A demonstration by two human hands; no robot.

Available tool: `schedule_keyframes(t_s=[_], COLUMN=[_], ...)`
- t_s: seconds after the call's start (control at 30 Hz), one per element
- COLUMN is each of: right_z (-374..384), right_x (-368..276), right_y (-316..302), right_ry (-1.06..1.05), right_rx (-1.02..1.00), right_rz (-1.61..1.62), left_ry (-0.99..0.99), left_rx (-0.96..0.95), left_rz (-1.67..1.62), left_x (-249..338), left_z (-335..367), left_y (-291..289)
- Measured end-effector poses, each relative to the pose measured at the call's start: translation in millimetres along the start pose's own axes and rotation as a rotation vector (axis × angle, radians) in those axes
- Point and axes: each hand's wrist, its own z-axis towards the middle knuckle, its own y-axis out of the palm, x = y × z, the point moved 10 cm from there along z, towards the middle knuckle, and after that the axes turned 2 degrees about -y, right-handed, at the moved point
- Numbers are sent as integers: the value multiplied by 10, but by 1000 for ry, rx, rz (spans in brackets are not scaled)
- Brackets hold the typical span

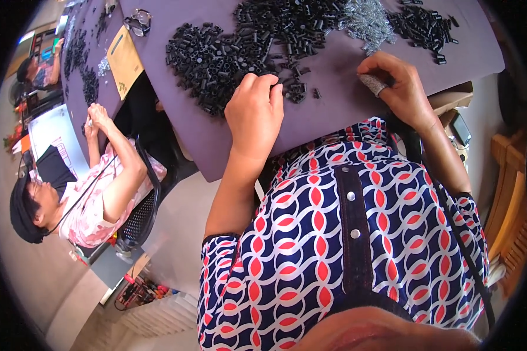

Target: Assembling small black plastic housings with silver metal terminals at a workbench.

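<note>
My left hand (255,114) is closed beside a heap of small black cup-shaped caps (202,67), thumb and index finger drawn together. Whatever those fingers hold, if anything, is hidden. To the right, my right hand (401,93) is curled in a pinch over the purple-grey tabletop (334,105), with a silvery-grey wrap (373,85) round one digit. I cannot make out anything between its fingertips. A few loose black pieces (297,92) lie between the hands. Beyond them are a heap of clear small parts (367,23) and a pile of black tubular pieces (424,26).
At the left, a co-worker (93,193) in a dark hat sits at the same cloth-covered surface, hands together. Eyeglasses (138,22) and a tan envelope (125,61) lie between us. Another person (41,70) sits farther off. A wooden chair (506,199) stands at my right.
</note>
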Motion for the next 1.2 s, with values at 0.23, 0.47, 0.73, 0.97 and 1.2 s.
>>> schedule_keyframes(t_s=[0.23, 0.47, 0.73, 0.97, 1.2], right_z=[40, 197, 186, 176, 165], right_x=[-245, -665, -587, -568, -566], right_y=[155, 422, 458, 500, 560], right_ry=[32, -114, -51, -48, -30], right_rx=[-98, -211, -194, -196, -253], right_rz=[353, 335, 377, 389, 342], left_ry=[-65, -334, -487, -491, -448], left_rx=[14, -186, -228, -278, -367], left_rz=[-746, -1143, -1359, -1459, -1289], left_x=[143, 198, 51, 116, 141], left_z=[-114, -238, -285, -307, -349], left_y=[-210, 121, 350, 418, 445])
